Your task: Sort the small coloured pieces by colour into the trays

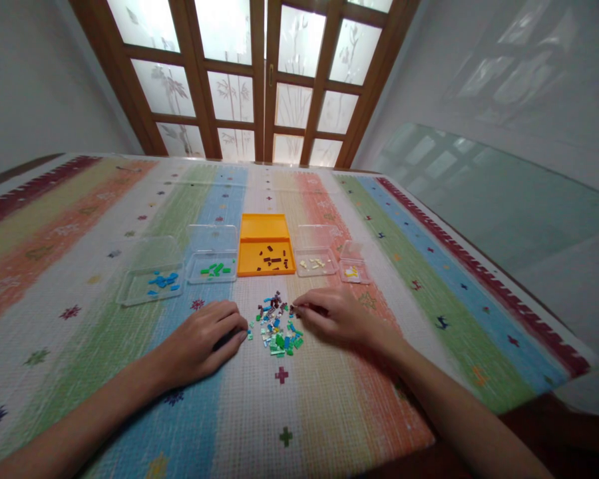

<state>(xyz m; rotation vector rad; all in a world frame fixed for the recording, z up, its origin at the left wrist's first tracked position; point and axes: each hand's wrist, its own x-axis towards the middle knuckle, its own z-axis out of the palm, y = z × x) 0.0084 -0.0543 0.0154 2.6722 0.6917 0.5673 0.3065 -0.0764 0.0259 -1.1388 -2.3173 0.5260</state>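
A mixed pile of small toy building bricks (278,326) in green, blue, brown and pale colours lies on the striped cloth between my hands. At its right edge, my right hand (337,314) has thumb and forefinger pinched on a small dark brown brick (292,309). My left hand (218,336) rests on the cloth at the left of the pile, its fingers curled in and the fingertips close to the thumb. No brick shows in it. A few small green pieces (250,332) lie just beyond its fingertips.
Behind the pile stand open containers in a row: a clear box of blue bricks (126,293), one with green bricks (192,274), an orange case with brown bricks (247,263), a box with cream bricks (301,267) and a small box with yellow and white pieces (346,276).
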